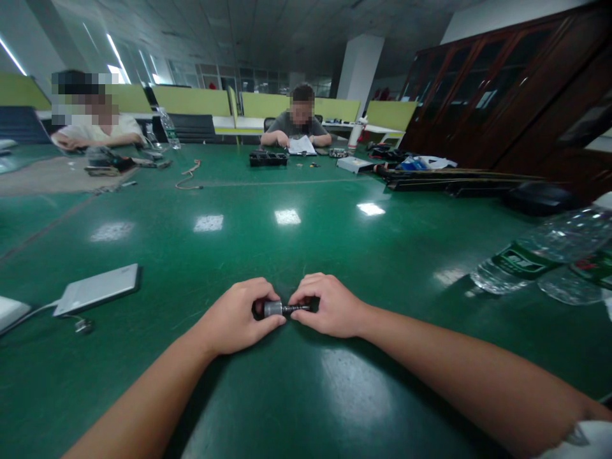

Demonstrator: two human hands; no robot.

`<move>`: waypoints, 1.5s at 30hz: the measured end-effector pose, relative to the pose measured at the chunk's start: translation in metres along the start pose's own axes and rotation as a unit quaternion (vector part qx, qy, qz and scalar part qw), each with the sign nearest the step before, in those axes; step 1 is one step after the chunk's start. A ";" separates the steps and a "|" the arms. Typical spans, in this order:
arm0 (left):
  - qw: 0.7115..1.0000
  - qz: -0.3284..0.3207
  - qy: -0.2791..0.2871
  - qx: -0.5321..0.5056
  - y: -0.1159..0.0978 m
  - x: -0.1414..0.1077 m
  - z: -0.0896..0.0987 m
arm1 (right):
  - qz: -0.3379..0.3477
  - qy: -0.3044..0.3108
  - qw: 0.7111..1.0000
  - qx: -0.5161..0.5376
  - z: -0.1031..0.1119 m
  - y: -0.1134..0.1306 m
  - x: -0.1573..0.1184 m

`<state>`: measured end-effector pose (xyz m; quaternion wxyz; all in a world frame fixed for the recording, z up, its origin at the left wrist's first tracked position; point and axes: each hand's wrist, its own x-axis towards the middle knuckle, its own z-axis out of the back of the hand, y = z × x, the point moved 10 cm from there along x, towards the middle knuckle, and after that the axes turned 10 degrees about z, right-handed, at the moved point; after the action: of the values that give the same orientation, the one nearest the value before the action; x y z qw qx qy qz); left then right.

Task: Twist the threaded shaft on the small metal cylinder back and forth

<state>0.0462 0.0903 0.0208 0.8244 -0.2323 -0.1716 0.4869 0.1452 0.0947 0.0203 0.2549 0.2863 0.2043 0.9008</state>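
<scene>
Between thumb and fingers, my left hand (238, 315) grips a small grey metal cylinder (273, 309) lying sideways. A thin dark ribbed shaft (289, 310) sticks out of the cylinder's right end; whether the ribs are a thread or a coiled spring I cannot tell. My right hand (329, 306) is closed in a pinch around the shaft's right part, and its fingers partly cover it. Both hands are close together, just above or on the green tabletop (248, 248).
At left are a flat white device (100, 288) with a cable and a small metal piece (84, 326). Clear plastic bottles (521, 264) stand at right. Across the table sit two people (296, 124), near a black tray (268, 158), long dark strips (430, 178) and a cord (189, 175).
</scene>
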 end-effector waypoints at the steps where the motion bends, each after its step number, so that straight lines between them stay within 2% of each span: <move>1: 1.000 0.001 0.000 -0.001 0.000 0.000 0.000 | -0.002 -0.001 1.000 0.000 0.000 0.000 0.000; 16: 1.000 0.006 -0.007 0.028 0.000 0.001 0.002 | -0.030 -0.004 0.999 -0.008 0.004 -0.007 -0.001; 31: 0.999 0.040 -0.022 0.023 0.011 0.003 0.011 | -0.056 -0.029 0.998 -0.031 0.011 -0.022 -0.003; 38: 0.998 0.050 -0.038 0.024 0.019 0.003 0.017 | -0.135 -0.058 0.987 -0.064 0.023 -0.048 -0.011; 45: 0.998 0.057 -0.034 0.015 0.022 0.002 0.017 | -0.112 -0.040 0.992 -0.043 0.017 -0.039 -0.005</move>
<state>0.0229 0.1053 0.0229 0.7924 -0.2126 -0.1789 0.5431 0.1730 0.1261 0.0111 0.3745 0.2856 0.1859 0.8623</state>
